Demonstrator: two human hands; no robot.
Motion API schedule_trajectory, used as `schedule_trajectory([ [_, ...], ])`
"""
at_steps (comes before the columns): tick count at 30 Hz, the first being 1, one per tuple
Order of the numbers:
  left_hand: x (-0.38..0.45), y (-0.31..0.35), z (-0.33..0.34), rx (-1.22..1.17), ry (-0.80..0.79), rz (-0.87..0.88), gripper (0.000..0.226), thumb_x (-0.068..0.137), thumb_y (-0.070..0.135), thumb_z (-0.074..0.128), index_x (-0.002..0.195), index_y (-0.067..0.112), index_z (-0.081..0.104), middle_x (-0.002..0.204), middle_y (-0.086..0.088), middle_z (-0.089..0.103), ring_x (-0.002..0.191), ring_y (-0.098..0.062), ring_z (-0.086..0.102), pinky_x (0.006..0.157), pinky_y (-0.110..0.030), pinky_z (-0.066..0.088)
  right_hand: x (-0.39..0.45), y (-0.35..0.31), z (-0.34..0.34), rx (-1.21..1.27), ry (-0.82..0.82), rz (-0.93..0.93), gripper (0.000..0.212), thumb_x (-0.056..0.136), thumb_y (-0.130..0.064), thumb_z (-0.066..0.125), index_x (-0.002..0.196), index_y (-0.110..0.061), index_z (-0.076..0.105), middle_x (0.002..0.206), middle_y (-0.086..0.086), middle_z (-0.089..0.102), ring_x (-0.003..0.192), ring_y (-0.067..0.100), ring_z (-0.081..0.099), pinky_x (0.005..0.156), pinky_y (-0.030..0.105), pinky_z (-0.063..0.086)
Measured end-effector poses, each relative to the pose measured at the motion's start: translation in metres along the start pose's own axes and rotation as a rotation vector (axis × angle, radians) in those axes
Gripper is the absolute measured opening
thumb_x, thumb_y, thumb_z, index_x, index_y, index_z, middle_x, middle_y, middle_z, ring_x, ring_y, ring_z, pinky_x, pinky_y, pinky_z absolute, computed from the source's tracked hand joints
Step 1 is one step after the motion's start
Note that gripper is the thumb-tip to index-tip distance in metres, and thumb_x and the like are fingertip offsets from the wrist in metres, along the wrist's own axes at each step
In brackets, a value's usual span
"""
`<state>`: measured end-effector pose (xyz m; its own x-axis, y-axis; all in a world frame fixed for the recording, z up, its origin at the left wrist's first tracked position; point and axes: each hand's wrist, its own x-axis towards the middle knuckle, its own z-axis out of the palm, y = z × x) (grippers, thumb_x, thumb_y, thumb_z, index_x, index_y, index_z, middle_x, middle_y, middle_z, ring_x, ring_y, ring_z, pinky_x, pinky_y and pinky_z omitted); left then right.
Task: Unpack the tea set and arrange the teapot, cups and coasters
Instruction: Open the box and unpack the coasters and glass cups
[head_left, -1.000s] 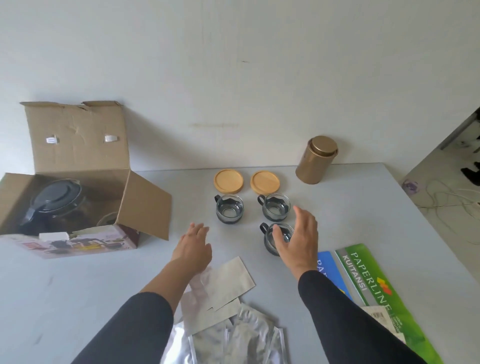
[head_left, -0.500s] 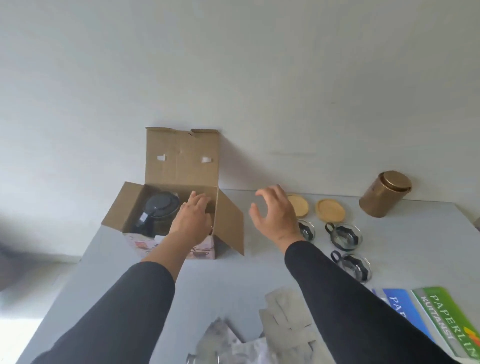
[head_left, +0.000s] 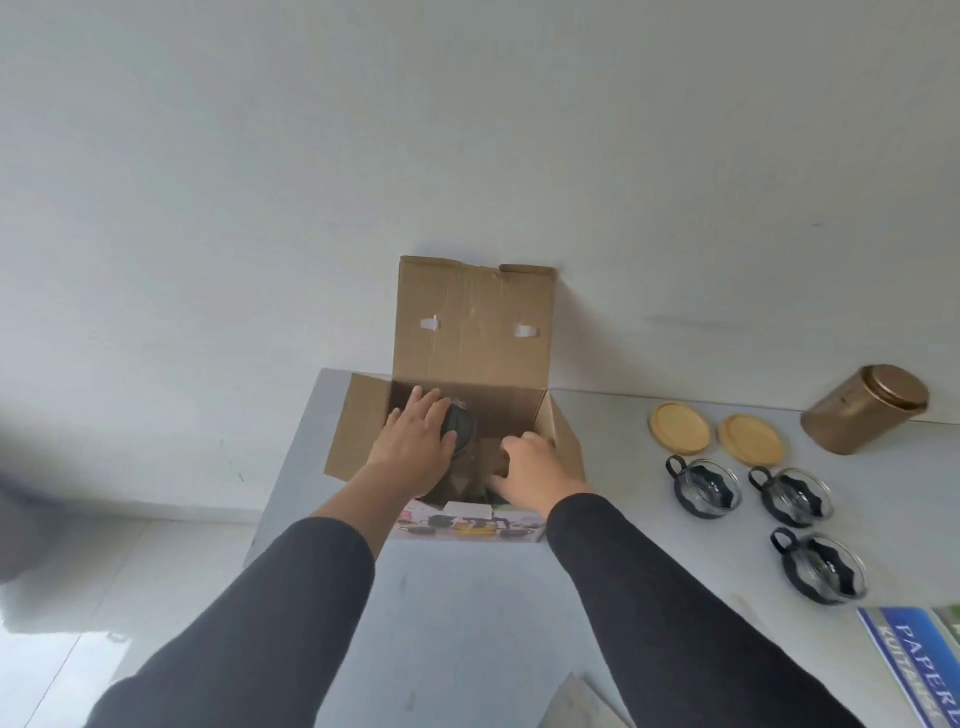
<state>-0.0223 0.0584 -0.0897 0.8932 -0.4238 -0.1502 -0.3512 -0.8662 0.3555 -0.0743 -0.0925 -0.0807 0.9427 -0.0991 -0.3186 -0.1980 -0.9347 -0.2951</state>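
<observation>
Down in the head view, both hands reach into the open cardboard box (head_left: 470, 332) at the back left of the grey table (head_left: 467, 597). The left hand (head_left: 415, 447) lies flat, fingers spread, over the dark lid of the teapot (head_left: 460, 426) inside the box. The right hand (head_left: 540, 475) is curled inside the box's right half; whether it grips anything I cannot tell. To the right, two wooden coasters (head_left: 679, 428) lie side by side behind three glass cups (head_left: 704, 484), beside a bronze tin (head_left: 866, 408).

teapot (head_left: 460, 428) in box (head_left: 472, 322), cups (head_left: 756, 491) right
</observation>
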Motion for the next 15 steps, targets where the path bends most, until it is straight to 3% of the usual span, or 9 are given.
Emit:
schedule_trajectory([
  [5,0.004,-0.004,0.015,-0.034,0.034,0.02,0.051,0.102,0.036,0.02,0.151,0.023,0.012,0.16,0.005,0.004,0.148,-0.017,-0.007,0.119,-0.041,0.003,0.012,-0.007,0.002,-0.071,-0.085,0.104,0.045,0.091,-0.018,0.057,0.133,-0.009,0.044,0.131,0.013,0.044,0.116,0.032,0.05,0.093,0.034,0.043],
  [10,0.003,-0.005,0.016,-0.026,0.026,0.024,0.052,0.102,0.037,0.018,0.152,0.024,0.008,0.16,0.006,-0.001,0.147,-0.015,-0.01,0.119,-0.04,0.001,0.028,-0.01,0.008,-0.209,-0.168,0.157,0.028,0.094,-0.006,0.048,0.12,-0.003,0.058,0.121,0.016,0.058,0.107,0.031,0.059,0.086,0.034,0.048],
  [15,0.003,-0.004,0.018,-0.03,0.039,0.02,0.053,0.102,0.038,0.017,0.152,0.025,0.007,0.16,0.007,-0.002,0.147,-0.015,-0.011,0.12,-0.039,0.001,0.037,-0.008,0.019,-0.211,-0.225,0.158,0.024,0.096,-0.009,0.045,0.115,-0.007,0.06,0.115,0.015,0.062,0.102,0.031,0.062,0.086,0.035,0.049],
])
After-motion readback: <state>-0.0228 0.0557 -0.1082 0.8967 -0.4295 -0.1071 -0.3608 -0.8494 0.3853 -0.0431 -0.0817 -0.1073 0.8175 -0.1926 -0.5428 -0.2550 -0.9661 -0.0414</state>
